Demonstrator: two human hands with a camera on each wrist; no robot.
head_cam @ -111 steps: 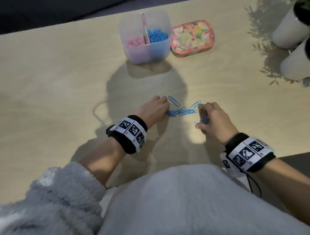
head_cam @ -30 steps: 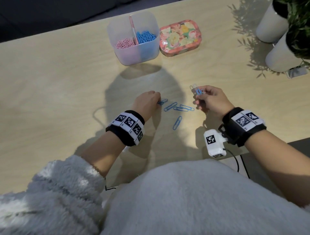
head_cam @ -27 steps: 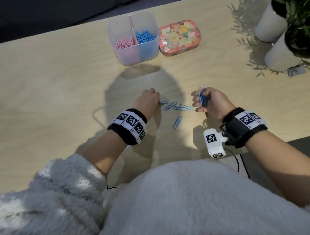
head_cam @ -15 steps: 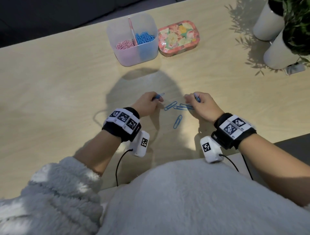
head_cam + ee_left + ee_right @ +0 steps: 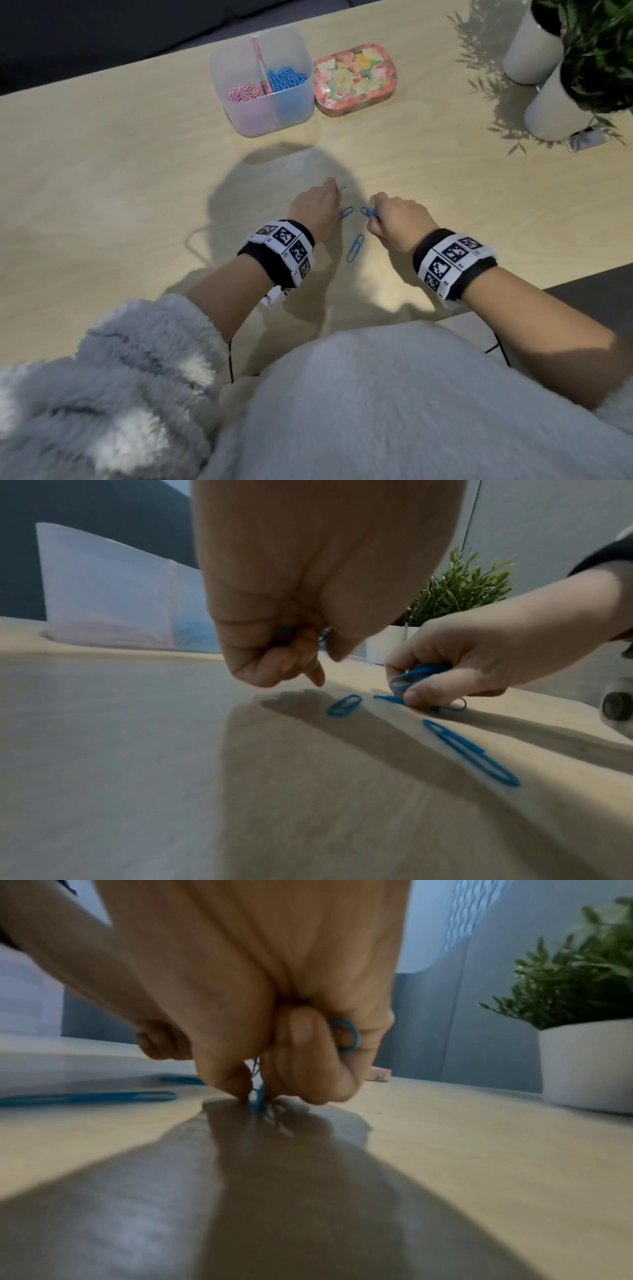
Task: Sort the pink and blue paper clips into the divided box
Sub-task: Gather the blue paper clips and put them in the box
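Note:
The translucent divided box [image 5: 263,113] stands at the table's far side, pink clips [image 5: 245,93] in its left half and blue clips [image 5: 286,78] in its right. My left hand [image 5: 317,209] is curled, pinching a blue clip [image 5: 340,188]; in the left wrist view blue clips [image 5: 286,634] show inside its fingers. My right hand [image 5: 394,219] grips a bunch of blue clips [image 5: 416,673] and its fingertips [image 5: 240,1088] press on a clip on the table. Two loose blue clips lie between the hands: one [image 5: 346,214] by the left hand, one [image 5: 355,247] nearer me.
A floral tin [image 5: 356,78] sits right of the box. Two white pots with green plants [image 5: 561,92] stand at the far right. The table's near edge [image 5: 582,270] runs close behind my right wrist.
Both hands have drawn closer together over the loose clips. The right hand came down from raised to the table with its bunch. Fewer loose clips lie on the table than a second ago.

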